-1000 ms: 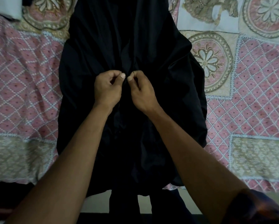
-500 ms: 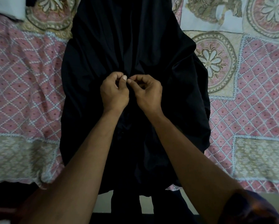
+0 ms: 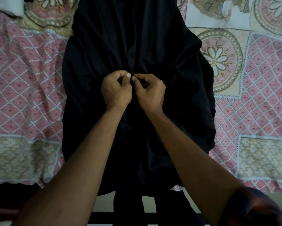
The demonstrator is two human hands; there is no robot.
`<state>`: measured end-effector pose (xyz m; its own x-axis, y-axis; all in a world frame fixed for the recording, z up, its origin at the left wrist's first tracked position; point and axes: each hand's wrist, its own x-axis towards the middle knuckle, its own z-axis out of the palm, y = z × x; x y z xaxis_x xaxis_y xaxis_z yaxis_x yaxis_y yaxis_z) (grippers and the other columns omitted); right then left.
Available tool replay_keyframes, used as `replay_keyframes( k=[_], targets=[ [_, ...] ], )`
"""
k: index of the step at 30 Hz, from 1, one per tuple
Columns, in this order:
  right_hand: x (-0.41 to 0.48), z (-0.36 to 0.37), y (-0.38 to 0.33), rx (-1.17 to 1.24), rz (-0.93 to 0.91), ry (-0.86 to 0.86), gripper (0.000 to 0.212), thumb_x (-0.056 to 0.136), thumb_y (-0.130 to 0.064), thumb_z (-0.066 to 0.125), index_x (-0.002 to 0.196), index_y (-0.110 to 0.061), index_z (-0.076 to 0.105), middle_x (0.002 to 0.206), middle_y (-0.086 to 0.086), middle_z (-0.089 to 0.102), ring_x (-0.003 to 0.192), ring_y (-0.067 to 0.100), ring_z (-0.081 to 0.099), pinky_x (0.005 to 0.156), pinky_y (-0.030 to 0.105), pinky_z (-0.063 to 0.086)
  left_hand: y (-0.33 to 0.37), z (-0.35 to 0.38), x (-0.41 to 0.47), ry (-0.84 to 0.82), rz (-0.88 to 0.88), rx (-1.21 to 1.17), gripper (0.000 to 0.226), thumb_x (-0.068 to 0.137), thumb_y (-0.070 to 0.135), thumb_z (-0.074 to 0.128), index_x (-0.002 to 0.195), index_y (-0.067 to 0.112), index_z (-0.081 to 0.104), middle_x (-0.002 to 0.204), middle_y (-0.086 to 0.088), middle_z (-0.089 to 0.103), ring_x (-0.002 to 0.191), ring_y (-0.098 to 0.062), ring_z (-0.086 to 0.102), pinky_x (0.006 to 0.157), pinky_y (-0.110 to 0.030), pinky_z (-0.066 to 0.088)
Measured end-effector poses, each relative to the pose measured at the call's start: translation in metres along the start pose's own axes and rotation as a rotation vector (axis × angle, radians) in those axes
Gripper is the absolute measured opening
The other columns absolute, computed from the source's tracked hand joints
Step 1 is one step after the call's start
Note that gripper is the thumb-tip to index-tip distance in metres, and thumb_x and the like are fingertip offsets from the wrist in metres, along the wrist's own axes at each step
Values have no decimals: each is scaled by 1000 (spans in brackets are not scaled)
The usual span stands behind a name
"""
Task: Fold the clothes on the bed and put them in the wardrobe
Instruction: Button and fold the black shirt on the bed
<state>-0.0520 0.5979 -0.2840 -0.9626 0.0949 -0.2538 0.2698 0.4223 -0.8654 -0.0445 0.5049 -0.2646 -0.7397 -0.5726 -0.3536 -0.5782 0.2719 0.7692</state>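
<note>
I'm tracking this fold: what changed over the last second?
The left hand and right hand drew together until their thumbs almost meet, each keeping its pinch grip on the black cloth garment. Nothing was let go. The garment stays spread on the pink-and-beige patterned bedspread.

Patterned bedspread (image 3: 22,82) fills view: pink panels under white diamond lattice, beige woven squares at near left and near right. Gold-ringed floral medallion (image 3: 218,59) right of centre, another medallion (image 3: 50,12) at upper left. White object (image 3: 4,4) at top-left corner, cut off by edge. Pale strip (image 3: 102,203) shows below bedspread hem.
</note>
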Motion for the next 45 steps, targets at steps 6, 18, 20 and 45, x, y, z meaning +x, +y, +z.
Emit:
replay_keyframes(
  k=[6,18,20,45],
  targets=[
    [5,-3,-5,89,105,-31,5,87,-17,76,85,-13,77,73,-8,72,64,1,67,57,13,50,-2,0,-6,42,70,-35,11,92,21,68,98,14,74,83,16,68,78,5,66,74,-13,53],
    [9,-8,-13,-192,22,-263,7,100,-28,52,94,-25,55,90,-11,59,75,1,57,61,14,37,-1,-3,-5,15,37,-50,17,88,28,73,95,12,74,81,12,70,74,4,66,70,-14,53],
    [10,-8,-14,-230,8,-292,7,100,-27,50,94,-25,53,92,-12,56,77,0,56,60,16,35,-1,-3,-6,23,31,-57,16,89,26,72,96,12,74,81,12,70,75,4,66,71,-14,54],
    [20,-18,-14,11,77,-402,13,99,-24,62,92,-13,66,69,-11,60,61,8,59,57,41,59,1,-16,3,-147,-79,-139,20,93,23,68,111,13,72,93,20,65,92,10,62,82,-6,49]
  ],
)
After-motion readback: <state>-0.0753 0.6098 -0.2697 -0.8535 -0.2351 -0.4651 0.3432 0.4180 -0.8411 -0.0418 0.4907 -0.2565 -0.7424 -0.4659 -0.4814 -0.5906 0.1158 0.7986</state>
